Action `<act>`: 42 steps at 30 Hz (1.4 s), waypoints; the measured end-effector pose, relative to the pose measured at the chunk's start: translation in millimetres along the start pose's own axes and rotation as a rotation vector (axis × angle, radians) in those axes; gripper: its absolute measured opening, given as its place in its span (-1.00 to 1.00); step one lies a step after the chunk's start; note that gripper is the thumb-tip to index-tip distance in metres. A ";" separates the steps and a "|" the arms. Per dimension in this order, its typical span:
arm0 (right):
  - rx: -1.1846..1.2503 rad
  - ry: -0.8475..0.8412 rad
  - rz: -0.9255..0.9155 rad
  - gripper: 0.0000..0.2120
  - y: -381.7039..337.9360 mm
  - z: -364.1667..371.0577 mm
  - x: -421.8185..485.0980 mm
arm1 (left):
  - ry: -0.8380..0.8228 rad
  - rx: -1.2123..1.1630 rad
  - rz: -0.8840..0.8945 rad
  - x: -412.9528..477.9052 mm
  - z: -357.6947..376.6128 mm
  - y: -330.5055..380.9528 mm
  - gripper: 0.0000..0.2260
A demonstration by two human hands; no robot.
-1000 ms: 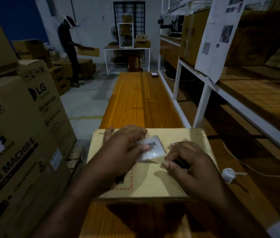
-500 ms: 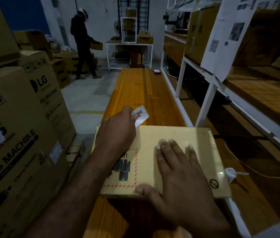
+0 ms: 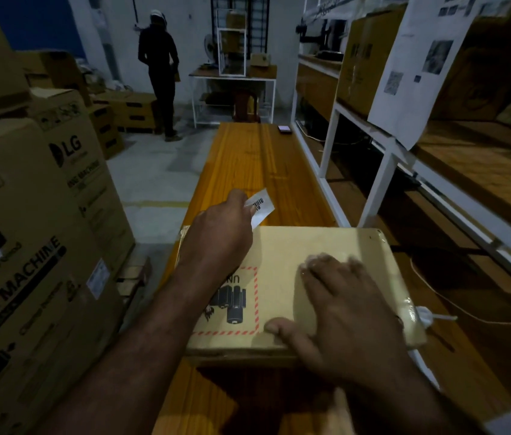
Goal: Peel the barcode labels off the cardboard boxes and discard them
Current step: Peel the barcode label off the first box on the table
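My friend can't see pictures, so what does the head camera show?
A left hand pinches a peeled barcode label by the far edge of a flat cardboard box, while the right hand lies flat on the box. The box sits on a long wooden bench, with big cartons to the left.

Centre of frame: my left grip (image 3: 219, 233) pinches a white barcode label (image 3: 262, 207), held above the far edge of the cardboard box (image 3: 310, 243).
Lower right: my right grip (image 3: 342, 312) lies flat on the box top, fingers straight.
Box rests on the orange wooden surface (image 3: 254, 158).
Left edge: stacked washing-machine cartons (image 3: 28, 246).
Upper left: a person (image 3: 158, 73) standing.
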State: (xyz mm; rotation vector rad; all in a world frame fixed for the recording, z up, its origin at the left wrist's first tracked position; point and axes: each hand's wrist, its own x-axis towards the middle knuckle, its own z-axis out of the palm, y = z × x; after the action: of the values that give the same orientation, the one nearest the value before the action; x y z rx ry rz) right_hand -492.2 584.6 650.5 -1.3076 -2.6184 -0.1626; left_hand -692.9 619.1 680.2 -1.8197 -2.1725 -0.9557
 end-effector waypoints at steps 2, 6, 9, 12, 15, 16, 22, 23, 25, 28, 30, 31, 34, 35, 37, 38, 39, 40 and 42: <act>0.025 0.012 -0.039 -0.04 -16.4 1.1 -1.9 | 0.011 0.004 -0.001 0.9 1.9 -1.3 -0.79; 0.047 -0.064 -0.136 -0.06 -44.0 12.7 -21.1 | 0.022 -0.019 -0.019 1.6 5.0 -2.0 -0.77; 0.054 -0.091 -0.047 0.03 -20.8 -2.9 -1.9 | 0.021 -0.046 -0.034 1.8 2.0 -1.5 -0.75; 0.046 -0.130 0.059 0.18 -3.2 -13.8 21.3 | 0.056 -0.081 -0.048 -1.4 0.4 -1.7 -0.75; 0.102 -0.148 0.006 0.19 -21.0 -11.9 14.7 | 0.075 -0.081 -0.048 -2.1 2.4 -2.7 -0.76; 0.103 -0.157 -0.037 0.15 -30.1 -6.5 4.7 | 0.074 -0.074 -0.053 -1.4 3.8 -2.6 -0.75; 0.108 -0.120 -0.014 0.07 -19.3 -11.0 2.8 | 0.079 -0.132 -0.059 2.1 3.7 -4.8 -0.79; 0.087 -0.130 0.056 0.10 -7.0 -12.7 11.3 | 0.082 -0.141 -0.067 1.9 3.4 -5.4 -0.81; 0.021 -0.127 0.105 0.13 6.5 -15.5 25.2 | 0.102 -0.148 -0.083 1.5 3.5 -6.8 -0.81; 0.082 -0.196 0.031 0.17 -16.9 -11.5 19.2 | 0.129 -0.176 -0.106 4.2 4.9 -6.9 -0.80; 0.087 -0.149 -0.086 0.08 -27.0 1.1 2.6 | 0.139 -0.192 -0.108 5.3 6.4 -7.0 -0.81; 0.085 -0.140 -0.110 -0.01 -25.3 2.7 -1.2 | 0.141 -0.194 -0.097 5.4 7.2 -7.2 -0.81; 0.075 -0.096 -0.030 -0.07 -6.4 -6.6 6.4 | 0.141 -0.201 -0.075 6.8 7.4 -9.2 -0.82; 0.069 -0.102 0.013 0.00 0.1 -10.9 13.7 | 0.139 -0.211 -0.075 7.9 7.7 -10.2 -0.83; 0.035 -0.125 0.083 0.11 4.8 -15.1 25.8 | 0.131 -0.214 -0.081 8.5 8.2 -11.0 -0.83; 0.025 -0.140 0.078 0.14 -0.9 -17.1 28.5 | 0.127 -0.210 -0.084 8.8 8.8 -10.6 -0.83; 0.043 -0.167 0.060 0.14 -11.1 -19.6 27.2 | 0.123 -0.201 -0.088 9.3 9.8 -10.4 -0.83; 0.058 -0.188 0.029 0.13 -20.8 -17.7 22.4 | 0.119 -0.190 -0.094 10.0 10.7 -10.1 -0.84; 0.065 -0.144 -0.054 0.04 -32.9 -6.7 5.7 | 0.109 -0.181 -0.109 12.2 12.0 -9.6 -0.85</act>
State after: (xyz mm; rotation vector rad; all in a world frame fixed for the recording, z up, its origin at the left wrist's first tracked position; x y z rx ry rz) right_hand -520.9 568.0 658.2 -1.2726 -2.7543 0.0096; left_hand -701.5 635.3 673.3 -1.6907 -2.2011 -1.2815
